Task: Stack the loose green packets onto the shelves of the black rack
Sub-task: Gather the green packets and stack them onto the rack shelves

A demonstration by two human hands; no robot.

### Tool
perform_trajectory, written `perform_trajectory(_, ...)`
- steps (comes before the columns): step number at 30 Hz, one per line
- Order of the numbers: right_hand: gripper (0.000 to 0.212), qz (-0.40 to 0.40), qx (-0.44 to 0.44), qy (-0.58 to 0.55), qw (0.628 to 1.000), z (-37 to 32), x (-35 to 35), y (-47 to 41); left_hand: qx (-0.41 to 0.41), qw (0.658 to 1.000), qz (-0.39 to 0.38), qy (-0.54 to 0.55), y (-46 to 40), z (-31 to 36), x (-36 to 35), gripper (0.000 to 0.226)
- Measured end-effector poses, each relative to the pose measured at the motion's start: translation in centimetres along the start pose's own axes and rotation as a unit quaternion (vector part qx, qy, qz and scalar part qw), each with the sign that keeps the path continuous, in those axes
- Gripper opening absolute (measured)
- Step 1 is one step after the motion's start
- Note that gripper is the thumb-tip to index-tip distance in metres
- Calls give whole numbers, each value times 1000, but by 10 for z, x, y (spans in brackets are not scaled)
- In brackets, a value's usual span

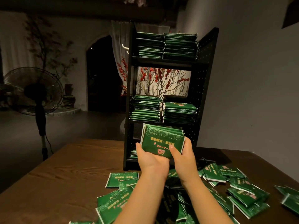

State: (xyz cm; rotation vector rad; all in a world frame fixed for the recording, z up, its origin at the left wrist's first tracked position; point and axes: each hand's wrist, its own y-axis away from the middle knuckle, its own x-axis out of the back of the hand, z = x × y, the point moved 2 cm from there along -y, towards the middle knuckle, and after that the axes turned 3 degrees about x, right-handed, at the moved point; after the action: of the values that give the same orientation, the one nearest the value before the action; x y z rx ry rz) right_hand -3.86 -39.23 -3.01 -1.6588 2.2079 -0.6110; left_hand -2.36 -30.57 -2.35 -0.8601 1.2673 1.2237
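Observation:
A black rack [203, 75] stands on the brown wooden table [68, 167]. Two stacks of green packets [166, 46] fill its top shelf, and two more stacks [161, 109] lie on the middle shelf. A few packets [133, 153] show on the bottom shelf, mostly hidden behind my hands. Both hands hold a small bundle of green packets [161, 139] in front of the rack's lower part. My left hand [149, 159] grips it from below and the left. My right hand [183, 156] grips its right side, thumb on top. Loose green packets [239, 196] lie scattered on the table near me.
A standing fan [34, 91] is on the floor to the left of the table. Behind the rack are red-blossom branches [161, 80] and a white curtain. A grey wall runs along the right side. A dark arched doorway lies behind on the left.

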Motion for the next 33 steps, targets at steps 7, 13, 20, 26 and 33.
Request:
perform_trajectory(7, 6, 33, -7, 13, 999, -3, 16, -14, -23, 981, -56, -185, 1, -7, -10, 46)
perform_trajectory(13, 6, 29, -12, 28, 999, -19, 32, -47, -76, 882, -13, -465, -15, -2, -17, 18)
perform_trajectory(20, 7, -36, -57, 52, 996, -48, 47, -98, -78, 913, -41, -397, -32, -4, -72, 11)
perform_trajectory(26, 14, -38, -161, -63, 984, -67, 52, -136, -51, 912, -33, -405, -47, 3, -115, 21)
perform_trajectory(33, 21, 46, -209, -106, 971, -62, 52, -164, -28, 879, -8, -476, -60, 8, -135, 31)
